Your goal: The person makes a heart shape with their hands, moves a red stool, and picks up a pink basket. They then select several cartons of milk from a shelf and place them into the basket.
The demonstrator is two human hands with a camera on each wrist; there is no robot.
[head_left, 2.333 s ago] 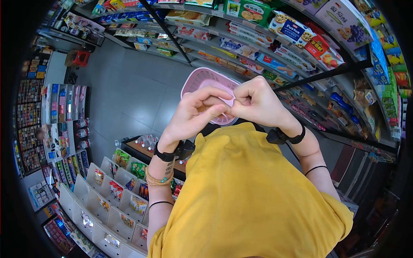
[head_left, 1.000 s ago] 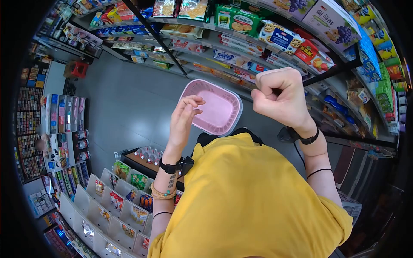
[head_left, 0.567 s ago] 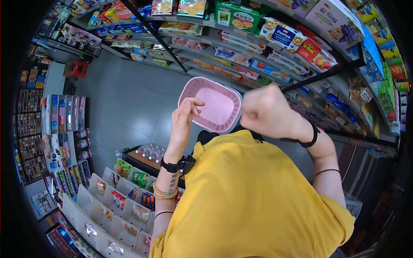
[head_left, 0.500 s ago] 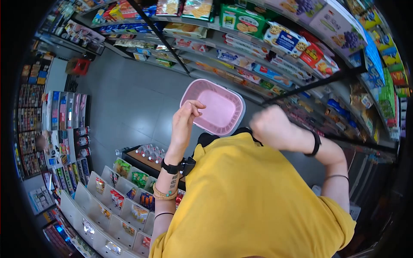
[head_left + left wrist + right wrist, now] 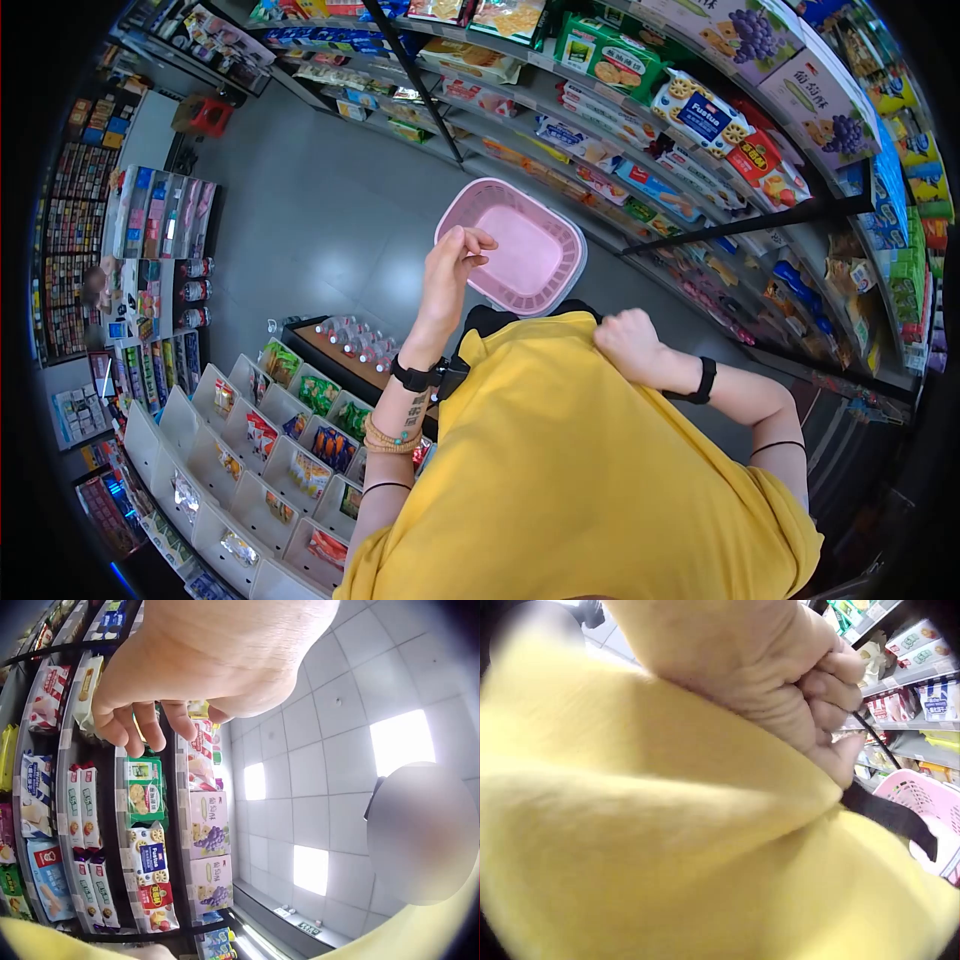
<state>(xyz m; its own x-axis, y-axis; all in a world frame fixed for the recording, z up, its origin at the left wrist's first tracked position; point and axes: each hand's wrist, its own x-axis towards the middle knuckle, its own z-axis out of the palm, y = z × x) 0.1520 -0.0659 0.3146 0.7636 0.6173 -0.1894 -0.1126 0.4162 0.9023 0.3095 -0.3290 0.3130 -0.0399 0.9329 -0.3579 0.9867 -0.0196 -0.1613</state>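
Observation:
Level with the near left side of a pink basket point(image 5: 571, 258), the left hand point(image 5: 451, 277) hangs in the air, fingers loosely bent and holding nothing. In the left wrist view the left hand point(image 5: 202, 664) has its fingers apart. The right hand point(image 5: 640, 350) lies against the front of the yellow shirt point(image 5: 560, 440), fingers curled. Up close in the right wrist view, the right hand point(image 5: 780, 690) pinches the shirt's fabric point(image 5: 705, 825), which rises to a fold at the thumb. Beside that fold runs a black strap point(image 5: 892, 815). The basket point(image 5: 919, 791) shows at the right edge.
Shelves of packaged snacks point(image 5: 700, 115) curve along the top and right. Grey divided bins point(image 5: 215, 460) with small packets stand at lower left, beside bottles point(image 5: 360, 340) on a low stand. Grey floor point(image 5: 320, 200) stretches left of the basket. A red stool point(image 5: 211, 117) stands at upper left.
The hands, earlier together over the basket, have parted. The right hand rose towards the shelf side, then came down to the shirt. The left hand has stayed near the basket. The head view has turned slightly.

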